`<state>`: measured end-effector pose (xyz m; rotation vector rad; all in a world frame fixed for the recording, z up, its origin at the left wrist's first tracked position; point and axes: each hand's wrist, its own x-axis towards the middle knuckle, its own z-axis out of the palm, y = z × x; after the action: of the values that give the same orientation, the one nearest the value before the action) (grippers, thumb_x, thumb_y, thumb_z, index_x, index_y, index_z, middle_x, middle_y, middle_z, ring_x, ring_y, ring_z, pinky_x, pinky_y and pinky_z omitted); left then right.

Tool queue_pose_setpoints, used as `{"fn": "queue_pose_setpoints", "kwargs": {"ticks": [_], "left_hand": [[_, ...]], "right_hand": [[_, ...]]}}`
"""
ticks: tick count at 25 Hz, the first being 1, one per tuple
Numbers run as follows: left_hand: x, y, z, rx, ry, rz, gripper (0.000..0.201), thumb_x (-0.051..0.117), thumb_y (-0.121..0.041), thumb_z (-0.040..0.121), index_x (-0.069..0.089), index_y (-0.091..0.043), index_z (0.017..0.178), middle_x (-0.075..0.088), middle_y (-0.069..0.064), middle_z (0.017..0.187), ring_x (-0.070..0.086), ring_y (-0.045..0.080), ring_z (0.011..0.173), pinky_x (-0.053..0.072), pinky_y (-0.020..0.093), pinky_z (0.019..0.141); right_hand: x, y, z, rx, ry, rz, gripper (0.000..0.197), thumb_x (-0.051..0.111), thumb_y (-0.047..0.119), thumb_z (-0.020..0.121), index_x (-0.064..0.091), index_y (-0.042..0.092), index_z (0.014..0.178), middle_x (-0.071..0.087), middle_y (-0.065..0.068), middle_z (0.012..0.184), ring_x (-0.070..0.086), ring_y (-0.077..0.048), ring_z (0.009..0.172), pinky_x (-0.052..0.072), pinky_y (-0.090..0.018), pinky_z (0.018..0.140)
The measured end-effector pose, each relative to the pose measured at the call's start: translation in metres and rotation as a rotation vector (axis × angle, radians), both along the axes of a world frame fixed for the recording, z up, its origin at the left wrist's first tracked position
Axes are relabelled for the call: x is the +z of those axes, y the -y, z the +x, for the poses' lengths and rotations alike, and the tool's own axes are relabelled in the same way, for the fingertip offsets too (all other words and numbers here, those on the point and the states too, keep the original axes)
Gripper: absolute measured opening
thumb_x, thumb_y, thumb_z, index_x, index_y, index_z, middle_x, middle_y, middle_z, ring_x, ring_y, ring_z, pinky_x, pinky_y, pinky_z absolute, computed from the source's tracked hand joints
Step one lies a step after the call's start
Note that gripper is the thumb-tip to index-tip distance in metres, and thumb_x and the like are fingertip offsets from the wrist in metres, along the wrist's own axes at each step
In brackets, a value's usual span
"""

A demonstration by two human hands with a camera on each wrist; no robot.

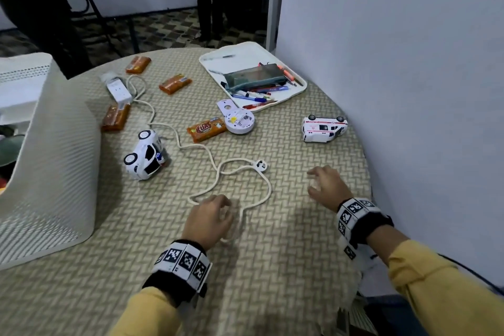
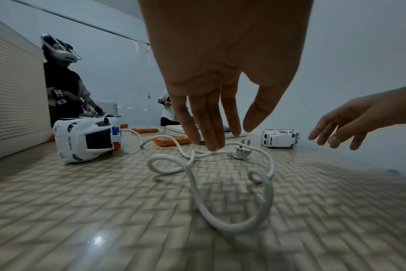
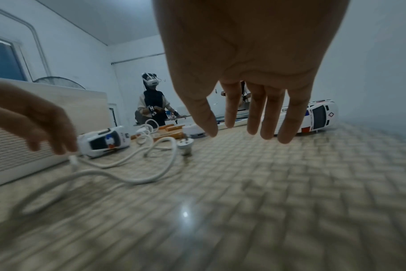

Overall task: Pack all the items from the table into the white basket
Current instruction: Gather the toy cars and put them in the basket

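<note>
Over the woven-patterned table [image 1: 272, 267], both hands, left hand [image 1: 208, 219] and right hand [image 1: 328, 185], hover loose-fingered above a looping round white cord [image 1: 268, 191].

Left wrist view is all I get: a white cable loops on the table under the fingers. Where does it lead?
Observer: In the head view the cable runs back to a white power strip towards the far side of the table.
Operator: What is the ribbed wall on my left?
Observer: That is the white basket, at the table's left side.
Operator: And the flat white thing further back?
Observer: A white tray holding pens and a pencil case.
</note>
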<state>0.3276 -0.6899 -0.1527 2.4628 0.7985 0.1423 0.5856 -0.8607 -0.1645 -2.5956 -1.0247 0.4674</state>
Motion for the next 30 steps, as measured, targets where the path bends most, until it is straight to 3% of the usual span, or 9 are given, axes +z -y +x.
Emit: {"fn": "queue_pose_setpoints", "kwargs": {"ticks": [5,9,13,17,19,22,24,27,30], "left_hand": [[-0.011,-0.031,0.031,0.126,-0.005,-0.027,0.023,0.06,-0.024,0.089,0.062,-0.015,0.11,0.064,0.003,0.11,0.06,0.02,0.099,0.046,0.03,0.08],[-0.017,-0.053,0.036,0.202,0.001,-0.042,0.02,0.064,-0.021,0.087,0.065,-0.013,0.105,0.065,0.004,0.103,0.061,0.022,0.094,0.046,0.032,0.075],[-0.022,-0.069,0.031,0.271,-0.05,-0.073,0.018,0.065,-0.021,0.086,0.065,-0.013,0.102,0.065,0.003,0.101,0.061,0.023,0.092,0.049,0.035,0.075],[-0.026,-0.081,0.026,0.313,-0.062,-0.084,0.018,0.063,-0.016,0.086,0.065,-0.011,0.104,0.065,0.005,0.104,0.06,0.023,0.094,0.049,0.035,0.078],[-0.026,-0.086,0.025,0.331,-0.076,-0.076,0.019,0.062,-0.017,0.087,0.065,-0.011,0.104,0.065,0.006,0.105,0.06,0.023,0.095,0.048,0.034,0.078],[-0.026,-0.094,0.024,0.366,-0.064,-0.064,0.023,0.059,-0.022,0.085,0.066,-0.011,0.104,0.064,0.008,0.104,0.06,0.027,0.096,0.048,0.037,0.078],[-0.024,-0.097,0.026,0.394,-0.052,-0.062,0.02,0.061,-0.016,0.085,0.066,-0.009,0.104,0.063,0.009,0.105,0.059,0.028,0.098,0.047,0.037,0.079],[-0.024,-0.103,0.02,0.422,-0.058,-0.035,0.02,0.062,-0.014,0.084,0.066,-0.01,0.103,0.062,0.008,0.107,0.058,0.028,0.1,0.047,0.038,0.08],[-0.029,-0.113,0.009,0.439,-0.023,0.035,0.026,0.059,-0.021,0.079,0.067,-0.008,0.1,0.061,0.011,0.105,0.058,0.032,0.098,0.048,0.04,0.081]], "right_hand": [[0.0,-0.056,0.107,0.0,0.182,-0.014,0.06,0.066,0.025,0.074,0.05,0.007,0.129,0.047,-0.022,0.128,0.044,-0.038,0.12,0.039,-0.044,0.097],[-0.002,-0.087,0.162,0.086,0.267,-0.189,0.08,0.078,0.036,0.069,0.042,0.018,0.139,0.039,-0.017,0.141,0.037,-0.035,0.129,0.031,-0.045,0.103],[-0.003,-0.105,0.187,0.167,0.231,-0.261,0.084,0.077,0.044,0.068,0.039,0.021,0.14,0.05,-0.018,0.131,0.047,-0.036,0.121,0.034,-0.047,0.1],[0.01,-0.12,0.181,0.157,0.041,-0.102,0.083,0.084,0.049,0.06,0.05,0.022,0.131,0.062,-0.008,0.12,0.058,-0.029,0.109,0.046,-0.036,0.091],[0.021,-0.137,0.162,0.159,-0.154,0.031,0.079,0.084,0.042,0.064,0.052,0.02,0.133,0.061,-0.002,0.117,0.058,-0.021,0.107,0.044,-0.026,0.085],[0.027,-0.168,0.13,0.195,-0.363,0.114,0.066,0.081,0.037,0.07,0.056,0.02,0.129,0.063,0.003,0.105,0.06,-0.011,0.091,0.044,-0.016,0.071],[0.021,-0.181,0.115,0.191,-0.463,0.084,0.056,0.077,0.039,0.074,0.058,0.023,0.124,0.066,0.001,0.098,0.062,-0.01,0.084,0.045,-0.018,0.067],[0.008,-0.188,0.104,0.174,-0.499,0.053,0.055,0.07,0.041,0.081,0.054,0.015,0.126,0.064,-0.009,0.108,0.061,-0.021,0.095,0.048,-0.029,0.077],[0.0,-0.188,0.1,0.132,-0.436,0.097,0.045,0.061,0.037,0.089,0.053,0.014,0.127,0.062,-0.01,0.115,0.058,-0.022,0.096,0.045,-0.029,0.076]]}}
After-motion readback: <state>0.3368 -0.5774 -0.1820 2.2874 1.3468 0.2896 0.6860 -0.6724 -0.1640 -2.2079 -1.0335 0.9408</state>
